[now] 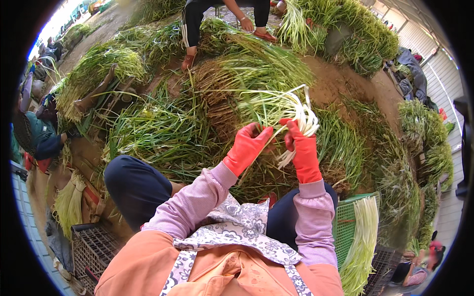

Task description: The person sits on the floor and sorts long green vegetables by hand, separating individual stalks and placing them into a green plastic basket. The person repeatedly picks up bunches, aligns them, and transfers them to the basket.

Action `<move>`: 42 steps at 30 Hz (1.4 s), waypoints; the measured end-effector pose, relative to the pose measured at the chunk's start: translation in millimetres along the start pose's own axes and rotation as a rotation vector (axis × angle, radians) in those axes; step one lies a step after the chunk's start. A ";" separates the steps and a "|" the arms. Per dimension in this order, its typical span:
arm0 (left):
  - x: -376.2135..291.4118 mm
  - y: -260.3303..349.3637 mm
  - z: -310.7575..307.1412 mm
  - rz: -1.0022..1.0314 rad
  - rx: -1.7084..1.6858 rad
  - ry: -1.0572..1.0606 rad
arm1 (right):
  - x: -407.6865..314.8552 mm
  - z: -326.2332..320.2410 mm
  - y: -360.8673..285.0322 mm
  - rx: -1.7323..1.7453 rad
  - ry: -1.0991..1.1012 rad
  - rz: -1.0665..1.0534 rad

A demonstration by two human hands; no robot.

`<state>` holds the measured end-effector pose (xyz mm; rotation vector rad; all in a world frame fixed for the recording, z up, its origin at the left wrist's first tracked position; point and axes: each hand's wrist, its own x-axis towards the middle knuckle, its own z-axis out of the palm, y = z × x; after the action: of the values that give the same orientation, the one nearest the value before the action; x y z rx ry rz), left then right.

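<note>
My right hand (303, 153), in a red rubber glove, grips a bunch of pale, white-ended vegetable stalks (306, 120). The bunch's white ends curl up over the fingers, and more pale ends stick out below the palm. In a matching glove, my left hand (250, 146) pinches a single thin stalk (255, 158) between thumb and fingers, just left of the bunch. Beneath both hands lies a heap of long green leafy stalks (159, 137), with brown root ends (218, 96) bundled at its middle.
Cleaned pale stalks (361, 240) lie over a green plastic crate (344, 218) at my right. At lower left are a tied pale bundle (70, 199) and a dark plastic crate (94, 244). A person (222, 18) sits opposite; others sit at the left and lower right.
</note>
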<state>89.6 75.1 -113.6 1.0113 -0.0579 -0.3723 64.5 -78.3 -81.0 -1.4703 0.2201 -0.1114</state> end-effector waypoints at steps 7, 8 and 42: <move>-18.2 -21.7 -55.1 0.618 1.077 -0.174 | 34.0 -43.6 10.4 0.497 0.041 -0.107; -22.2 -27.1 -73.7 0.666 1.183 -0.193 | 35.9 -50.3 10.4 0.558 0.009 -0.128; -30.0 -14.0 54.9 -0.058 0.477 -0.806 | -30.2 -57.4 -7.1 0.179 -0.324 -0.181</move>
<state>45.7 33.5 -92.3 1.2748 -0.8787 -0.8273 23.2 -128.6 -76.4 -1.3062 -0.1830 -0.0361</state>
